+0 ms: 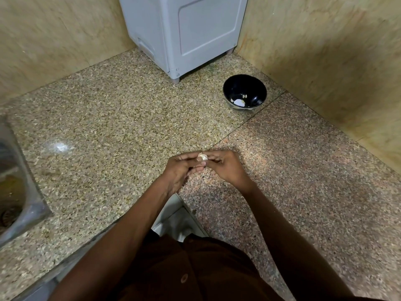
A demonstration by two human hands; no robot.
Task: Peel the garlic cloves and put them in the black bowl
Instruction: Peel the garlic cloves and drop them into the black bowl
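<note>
Head view: garlic clove [202, 157] pinched between left hand [181, 170] and right hand [225, 167] above near counter [108, 131], fingertips meeting, probably to work skin loose. Black bowl [244, 91] far right, well apart, holding pale pieces, ready for drop-off.

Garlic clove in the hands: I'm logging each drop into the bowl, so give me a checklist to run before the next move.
1. Garlic clove held by both hands: ok; left hand and right hand pinch it.
2. Skin fully off: cannot tell.
3. Black bowl upright, open: ok.
4. Bowl has room: ok; few pale pieces inside.
5. Countertop path to bowl unobstructed: ok.
</note>
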